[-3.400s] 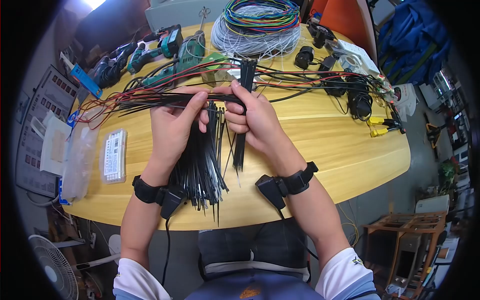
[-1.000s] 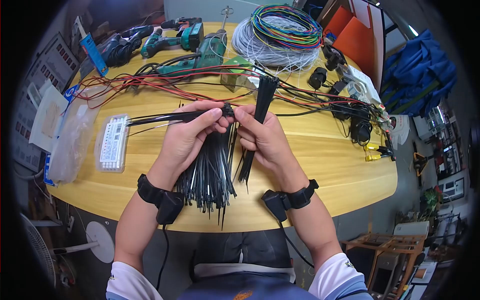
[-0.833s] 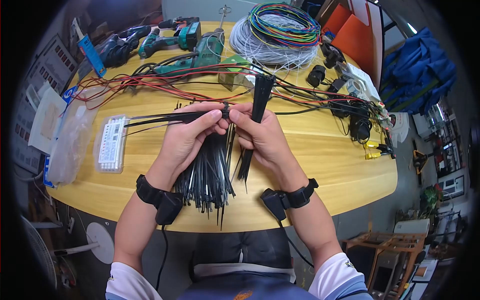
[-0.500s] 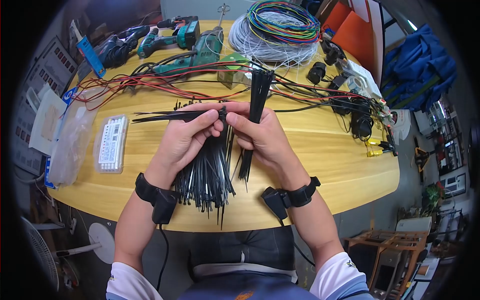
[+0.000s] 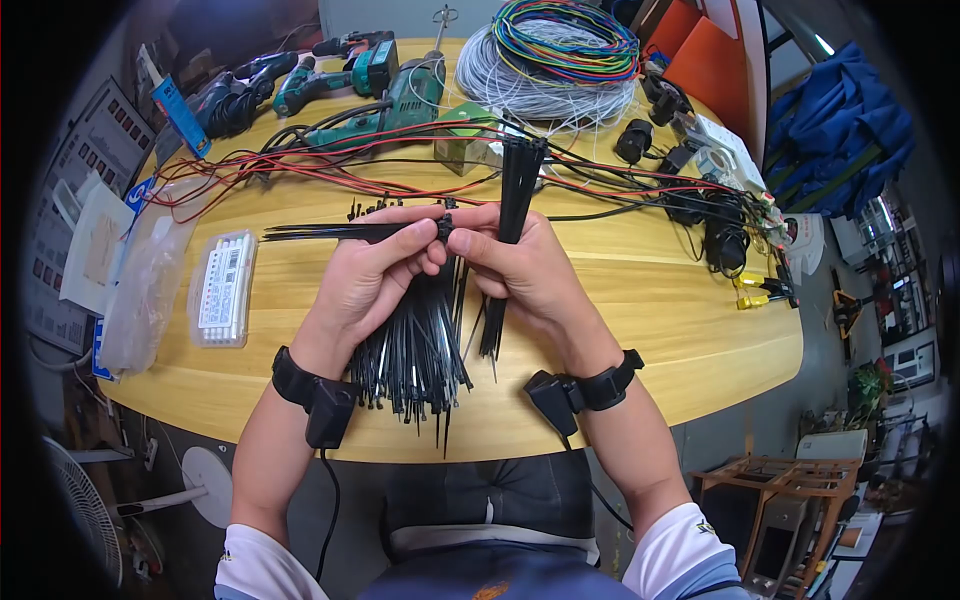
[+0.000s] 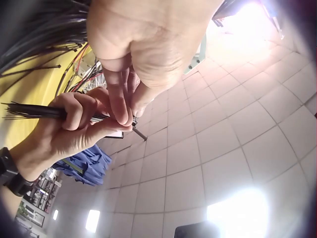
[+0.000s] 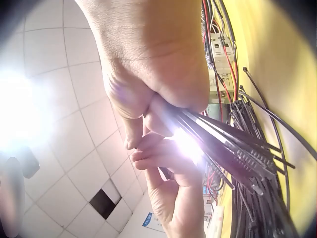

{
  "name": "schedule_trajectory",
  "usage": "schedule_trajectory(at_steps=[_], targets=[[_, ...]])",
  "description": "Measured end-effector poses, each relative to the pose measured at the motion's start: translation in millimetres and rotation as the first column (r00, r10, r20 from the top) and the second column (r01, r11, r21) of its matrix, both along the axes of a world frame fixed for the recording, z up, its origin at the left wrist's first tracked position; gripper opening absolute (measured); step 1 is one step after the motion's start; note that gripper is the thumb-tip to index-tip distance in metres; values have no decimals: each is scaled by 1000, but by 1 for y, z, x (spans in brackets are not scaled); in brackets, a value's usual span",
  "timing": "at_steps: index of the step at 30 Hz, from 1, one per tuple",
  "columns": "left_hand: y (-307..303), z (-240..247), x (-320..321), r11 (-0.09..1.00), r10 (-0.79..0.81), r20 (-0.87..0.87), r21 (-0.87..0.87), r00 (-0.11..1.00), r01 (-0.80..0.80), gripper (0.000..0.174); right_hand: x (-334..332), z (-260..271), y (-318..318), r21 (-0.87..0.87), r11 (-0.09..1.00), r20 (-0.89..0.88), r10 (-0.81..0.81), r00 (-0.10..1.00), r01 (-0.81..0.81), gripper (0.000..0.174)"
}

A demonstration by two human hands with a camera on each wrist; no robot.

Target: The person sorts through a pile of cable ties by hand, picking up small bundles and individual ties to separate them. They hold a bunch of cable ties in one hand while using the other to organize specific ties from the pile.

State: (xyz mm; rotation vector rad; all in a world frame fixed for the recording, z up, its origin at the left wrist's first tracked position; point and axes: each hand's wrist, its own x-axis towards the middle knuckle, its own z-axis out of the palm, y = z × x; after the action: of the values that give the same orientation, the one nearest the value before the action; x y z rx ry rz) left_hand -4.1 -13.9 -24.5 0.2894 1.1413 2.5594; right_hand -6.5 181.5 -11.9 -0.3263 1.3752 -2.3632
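In the head view my left hand (image 5: 375, 275) pinches a small bundle of black cable ties (image 5: 320, 231), their heads at its fingertips and tails pointing left. My right hand (image 5: 525, 265) has its lower fingers curled round a thicker, near-upright bundle of black cable ties (image 5: 518, 185). The right thumb and forefinger meet the left fingertips at the small bundle's heads. Beneath both hands a loose pile of black cable ties (image 5: 415, 350) lies on the wooden table (image 5: 650, 330). In the right wrist view, the thick bundle's tails (image 7: 228, 148) fan out from the right palm.
Red and black wires (image 5: 370, 175) cross the table behind the hands. A green drill (image 5: 405, 100) and a wire coil (image 5: 545, 75) lie farther back. At left are a clear case of white sticks (image 5: 225, 290) and a plastic bag (image 5: 145, 290). Yellow-handled clips (image 5: 755, 290) lie at right.
Earlier the right hand's fingers were farther along the small bundle, which now shows its heads gathered between both hands' fingertips. Over the last second the hands have barely moved.
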Motion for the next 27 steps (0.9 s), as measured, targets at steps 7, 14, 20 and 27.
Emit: schedule_trajectory(at_steps=[7,14,20,27], targets=[[1,-1,1,1000,10,6,17,1000,-10,26,1,6,0,33,999,3,-34,999,34,22],[-3,-6,-1,1000,-21,-19,20,1000,22,26,1,4,-1,40,999,19,-23,1000,22,20],[-2,-3,1,1000,-16,-16,27,1000,17,29,2,7,1,6,1000,47,-20,999,19,20],[3,10,3,994,-6,-65,-105,998,-1,24,5,16,1,27,999,5,32,999,-33,21]])
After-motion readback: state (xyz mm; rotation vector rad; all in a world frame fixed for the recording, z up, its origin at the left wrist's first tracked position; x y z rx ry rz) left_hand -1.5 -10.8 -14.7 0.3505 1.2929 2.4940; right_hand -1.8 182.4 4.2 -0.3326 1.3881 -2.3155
